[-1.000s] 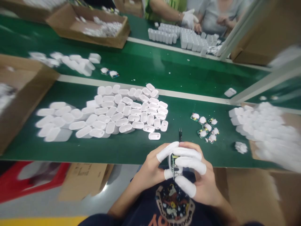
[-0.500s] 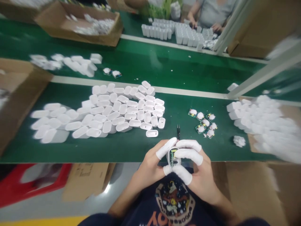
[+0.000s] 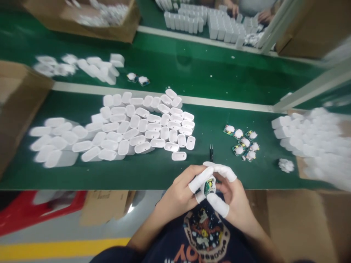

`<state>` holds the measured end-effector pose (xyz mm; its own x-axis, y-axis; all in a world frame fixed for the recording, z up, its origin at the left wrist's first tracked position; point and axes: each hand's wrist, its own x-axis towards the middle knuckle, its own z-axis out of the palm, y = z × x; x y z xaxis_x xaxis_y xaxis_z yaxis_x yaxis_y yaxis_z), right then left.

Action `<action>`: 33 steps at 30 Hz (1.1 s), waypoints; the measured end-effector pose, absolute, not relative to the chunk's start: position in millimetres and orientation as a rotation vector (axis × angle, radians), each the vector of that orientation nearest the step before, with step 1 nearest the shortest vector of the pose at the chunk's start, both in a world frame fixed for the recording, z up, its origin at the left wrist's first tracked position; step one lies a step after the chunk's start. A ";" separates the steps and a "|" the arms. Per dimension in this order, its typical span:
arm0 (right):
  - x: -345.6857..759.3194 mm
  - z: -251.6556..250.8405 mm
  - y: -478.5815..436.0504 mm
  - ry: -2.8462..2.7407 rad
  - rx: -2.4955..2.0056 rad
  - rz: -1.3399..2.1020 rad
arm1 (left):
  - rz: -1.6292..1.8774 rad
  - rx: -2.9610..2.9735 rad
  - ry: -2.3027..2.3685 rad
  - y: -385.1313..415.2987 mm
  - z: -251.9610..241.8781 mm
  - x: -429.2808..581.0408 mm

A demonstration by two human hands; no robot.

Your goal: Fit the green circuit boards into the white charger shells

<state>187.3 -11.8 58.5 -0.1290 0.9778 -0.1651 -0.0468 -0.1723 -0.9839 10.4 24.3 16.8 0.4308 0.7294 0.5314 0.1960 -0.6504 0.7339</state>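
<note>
Close to my body, above the table's front edge, I hold a small white plastic housing (image 3: 214, 183) between both hands. A green circuit board (image 3: 207, 186) with yellow parts shows at its open end. My left hand (image 3: 182, 190) grips it from the left, with thumb and forefinger closed on it. Around the far and right sides curl the fingers of my right hand (image 3: 231, 193), thumb at the near side. White finger cots cover several fingertips. Just beyond my fingers, black tweezers (image 3: 211, 152) lie on the table. One white housing (image 3: 179, 156) stands apart from the others, left of the tweezers.
Many open white housings (image 3: 137, 140) stand in rows at left. Several circuit boards with white blobs (image 3: 244, 142) lie right. Beyond are a white clump (image 3: 286, 165) and heaped white housings (image 3: 315, 142). Cardboard boxes (image 3: 120, 31) and a metal post (image 3: 307, 89) border the space. A co-worker's hands (image 3: 233, 9) are at the back.
My hands and the housing have shifted slightly right in view, and the housing is turned. My right fingers have moved to its far side. The camera view has also shifted.
</note>
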 end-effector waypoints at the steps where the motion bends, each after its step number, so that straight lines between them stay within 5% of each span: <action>1: 186.3 57.5 -11.2 -1.193 -1.230 1.442 | 1.174 2.092 0.789 23.6 17.3 10.2; 6: 182.3 51.6 -7.8 -1.203 -1.242 1.374 | 1.166 2.045 0.854 18.9 21.2 9.5; 14: 207.4 48.2 5.1 -1.040 -0.910 1.755 | 1.175 1.854 0.804 20.4 22.9 9.5; 26: 200.6 45.2 -1.3 -1.229 -1.241 1.445 | 1.104 2.048 0.822 18.7 23.0 17.0; 33: 209.0 48.8 8.6 -1.271 -1.194 1.596 | 1.106 1.992 0.865 21.6 18.0 15.4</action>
<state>209.0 8.6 48.8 -0.2757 0.9386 -0.2072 -0.0084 -0.2179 -0.9759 15.4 21.6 18.0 0.4155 0.8049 0.4237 0.2171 -0.5401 0.8131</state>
